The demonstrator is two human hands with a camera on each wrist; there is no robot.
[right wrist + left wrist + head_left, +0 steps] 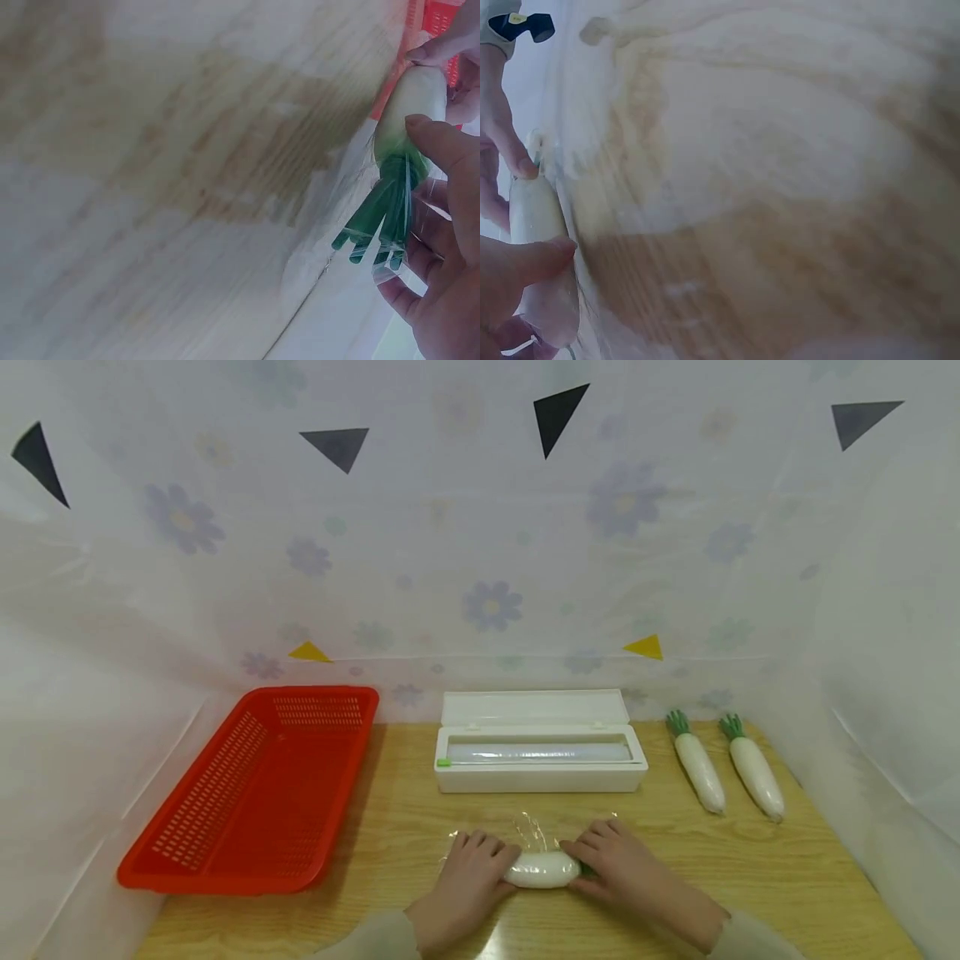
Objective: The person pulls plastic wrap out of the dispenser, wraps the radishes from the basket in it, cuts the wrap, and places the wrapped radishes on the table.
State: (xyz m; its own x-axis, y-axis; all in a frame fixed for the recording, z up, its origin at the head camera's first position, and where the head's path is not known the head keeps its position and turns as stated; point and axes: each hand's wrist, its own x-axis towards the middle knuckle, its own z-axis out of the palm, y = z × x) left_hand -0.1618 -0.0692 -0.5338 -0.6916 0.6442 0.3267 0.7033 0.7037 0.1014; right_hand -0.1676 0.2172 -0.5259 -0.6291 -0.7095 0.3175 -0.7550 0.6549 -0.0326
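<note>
A white radish [543,870] lies crosswise near the front of the table, its green leaf stalks [379,214] toward the right. At its left end, my left hand [471,870] grips it, thumb [551,259] along the near side. My right hand [621,864] holds the leafy end between thumb and fingers, partly hiding the stalks in the head view. Clear plastic wrap [531,833] spreads crinkled just beyond the radish. Around the stalks, the right wrist view shows a glossy film of it, near the right fingertips [394,292].
A white wrap dispenser [542,779] with its lid raised and a roll inside stands behind the hands. To the left is a red plastic basket [333,852]. Two more radishes [700,772] lie at the back right. Patterned sheeting [480,527] encloses the wooden table [397,827].
</note>
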